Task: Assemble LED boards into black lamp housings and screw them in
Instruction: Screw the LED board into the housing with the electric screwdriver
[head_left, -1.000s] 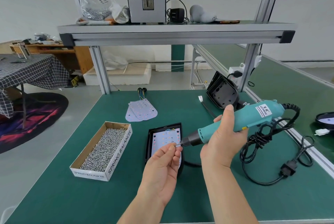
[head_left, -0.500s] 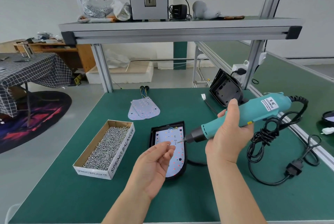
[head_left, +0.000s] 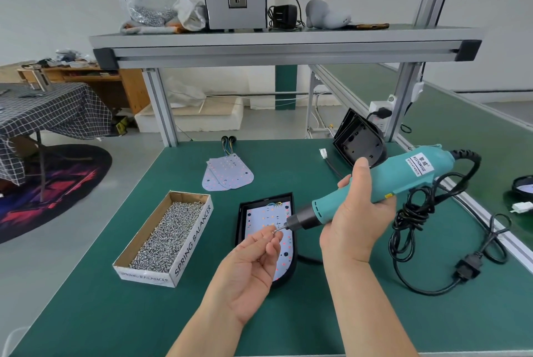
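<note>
One screw [head_left: 276,230] is pinched between the left hand's [head_left: 251,264] thumb and forefinger at the driver's [head_left: 403,180] bit. It is best seated square on the tip before release. The right hand [head_left: 354,221] wraps round the teal body. Just beneath, the housing [head_left: 240,229] with its board [head_left: 259,218] lies flat. The driver is marked KEENWISE, the box [head_left: 193,238] SPRING BALANCER.

Left hand [head_left: 248,270] hides housing [head_left: 240,224] lower half; screw [head_left: 276,231] at driver [head_left: 403,175] tip tiny, seating unclear; lamp [head_left: 523,187] at right edge cropped.

"SPRING BALANCER" on screw box [head_left: 193,237], "KEENWISE" on screwdriver [head_left: 398,176]
</note>
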`<act>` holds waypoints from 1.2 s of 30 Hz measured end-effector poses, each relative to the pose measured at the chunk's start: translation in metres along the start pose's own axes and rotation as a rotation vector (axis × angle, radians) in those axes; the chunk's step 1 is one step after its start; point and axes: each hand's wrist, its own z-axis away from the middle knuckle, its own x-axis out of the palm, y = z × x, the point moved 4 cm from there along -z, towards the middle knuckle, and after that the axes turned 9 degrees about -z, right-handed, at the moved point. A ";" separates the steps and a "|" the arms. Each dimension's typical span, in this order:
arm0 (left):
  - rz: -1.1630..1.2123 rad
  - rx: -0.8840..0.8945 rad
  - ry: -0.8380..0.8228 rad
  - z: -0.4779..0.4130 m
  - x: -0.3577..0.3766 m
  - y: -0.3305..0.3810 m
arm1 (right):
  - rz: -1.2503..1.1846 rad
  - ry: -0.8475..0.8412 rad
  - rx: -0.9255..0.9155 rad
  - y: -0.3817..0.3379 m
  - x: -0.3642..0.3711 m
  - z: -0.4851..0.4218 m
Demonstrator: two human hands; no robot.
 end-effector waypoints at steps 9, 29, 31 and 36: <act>-0.200 0.135 0.015 -0.001 -0.001 0.005 | 0.005 -0.009 -0.002 0.000 -0.003 0.000; -0.536 0.464 -0.034 0.003 0.011 0.003 | 0.012 0.078 0.063 0.002 -0.008 -0.016; -0.528 0.446 -0.050 0.000 0.008 0.003 | 0.015 0.074 0.075 0.003 -0.009 -0.017; -0.530 0.358 -0.089 -0.005 0.000 0.009 | -0.007 0.058 0.050 0.001 -0.005 -0.019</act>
